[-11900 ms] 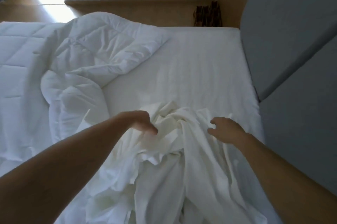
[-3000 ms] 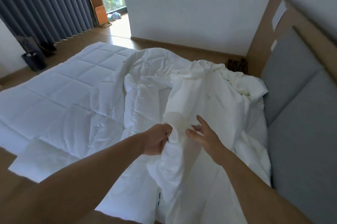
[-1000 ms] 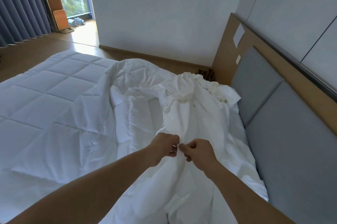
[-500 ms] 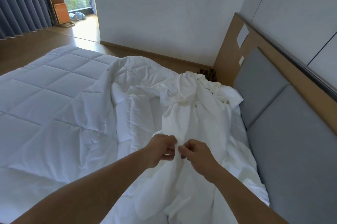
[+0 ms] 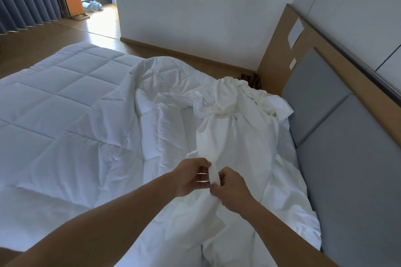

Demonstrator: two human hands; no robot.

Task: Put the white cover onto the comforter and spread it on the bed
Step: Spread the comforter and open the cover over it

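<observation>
Down in the lower middle of the frame, the white cover (image 5: 236,136) is pinched at a strip of its edge by both hands. The left hand (image 5: 191,176) and right hand (image 5: 230,188) are nearly touching, fingers (image 5: 202,176) curled tight on the fabric. A few seconds back the right hand was open and only reaching, so it's joined the grip now. From there the cover runs up to a bunched knot near the grey headboard (image 5: 347,158), along the right side of the bed. The quilted comforter (image 5: 71,114) sprawls bare across the left. My guess is they're hunting for the opening or a corner, so the actual covering hasn't started.
</observation>
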